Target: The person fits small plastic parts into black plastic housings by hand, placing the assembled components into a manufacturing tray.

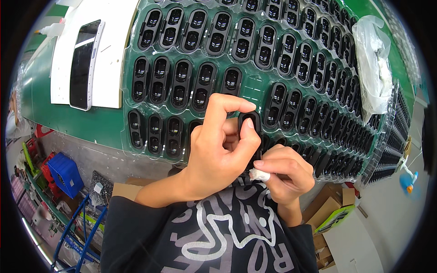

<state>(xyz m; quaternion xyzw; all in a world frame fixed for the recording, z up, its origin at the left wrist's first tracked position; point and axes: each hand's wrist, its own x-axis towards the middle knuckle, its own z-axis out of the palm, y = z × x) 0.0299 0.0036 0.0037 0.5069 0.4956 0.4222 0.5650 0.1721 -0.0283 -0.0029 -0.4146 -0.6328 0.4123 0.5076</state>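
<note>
My left hand [223,141] grips a black oval part [249,119] at its upper end, thumb and index finger around it. The part stands roughly upright; its lower half is mostly hidden by my fingers. Just to the right and nearer me, my right hand [287,173] pinches a small white wad of cloth or tissue [259,175], close to the part's lower end. Beyond both hands lies a clear plastic tray [252,88] with rows of similar black parts, each having two glossy round windows. One slot in its middle row holds no part.
A smartphone [84,63] lies on a white board [61,68] at the left of the green table [38,98]. A crumpled clear plastic bag [373,63] rests at the right. Below stand a blue crate [66,175] at left and cardboard boxes [325,202] at right.
</note>
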